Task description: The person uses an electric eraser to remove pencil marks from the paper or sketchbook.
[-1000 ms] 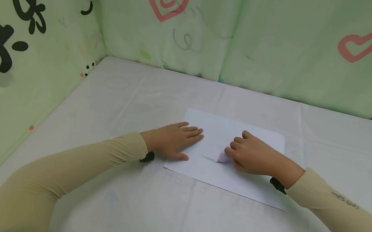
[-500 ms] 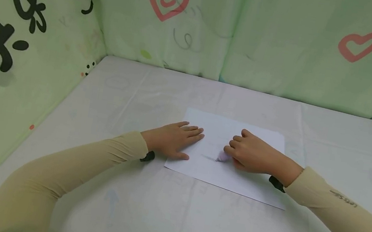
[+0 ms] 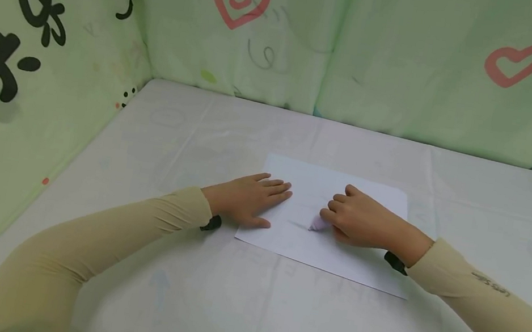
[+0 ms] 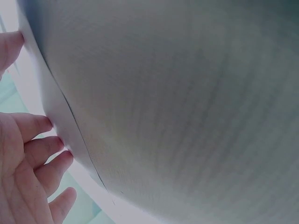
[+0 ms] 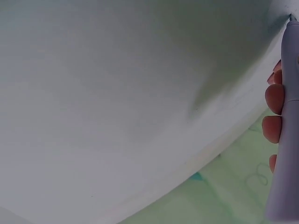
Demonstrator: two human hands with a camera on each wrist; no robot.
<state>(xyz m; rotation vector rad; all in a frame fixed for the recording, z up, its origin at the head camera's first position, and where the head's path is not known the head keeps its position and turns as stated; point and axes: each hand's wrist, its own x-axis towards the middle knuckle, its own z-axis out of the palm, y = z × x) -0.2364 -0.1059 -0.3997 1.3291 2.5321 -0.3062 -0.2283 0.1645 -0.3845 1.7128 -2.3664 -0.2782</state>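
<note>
A white sheet of paper (image 3: pixel 329 261) lies on the table. My left hand (image 3: pixel 248 199) rests on its left part, palm down with the fingers spread. In the left wrist view the fingertips of the left hand (image 4: pixel 28 158) touch the sheet near its edge. My right hand (image 3: pixel 366 222) grips a thick pale-purple pen (image 3: pixel 320 223), whose narrow dark tip meets the paper beside a short, faint line (image 3: pixel 298 225). The right wrist view has the long smooth barrel of the pen (image 5: pixel 288 121) at the right, several fingers curled against it. The fist hides most of the pen in the head view.
A white cloth (image 3: pixel 185 291) with faint prints covers the table. Green curtains (image 3: pixel 389 64) with red hearts and black characters close off the back and sides. The dark wrist straps (image 3: pixel 396 263) show under both wrists.
My right hand has shifted very slightly left with the pen between the first frame and the second. The left hand keeps its place on the paper.
</note>
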